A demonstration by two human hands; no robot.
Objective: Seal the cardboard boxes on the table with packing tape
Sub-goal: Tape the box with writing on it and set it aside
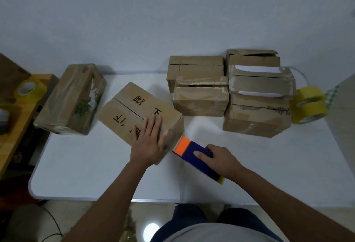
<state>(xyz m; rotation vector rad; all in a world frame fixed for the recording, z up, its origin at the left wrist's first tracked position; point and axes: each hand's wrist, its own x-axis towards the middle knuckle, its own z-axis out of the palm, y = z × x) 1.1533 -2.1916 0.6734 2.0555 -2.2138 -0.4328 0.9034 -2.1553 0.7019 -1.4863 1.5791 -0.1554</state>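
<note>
White table (96,174) against pale wall (134,20); left hand (148,141) flat on box (134,111); right hand (219,160) grips tape dispenser (194,155).

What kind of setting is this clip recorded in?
Probably a makeshift packing station in a plain room: worn brown cardboard boxes crowd a white folding table against a bare wall, with stacked yellow packing tape rolls at its edge.

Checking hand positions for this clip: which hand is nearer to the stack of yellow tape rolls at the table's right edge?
Right. The right hand grips the blue and orange tape dispenser near the table's middle, below and left of the yellow tape rolls. The left hand lies flat on the lettered box, farther left.
</note>
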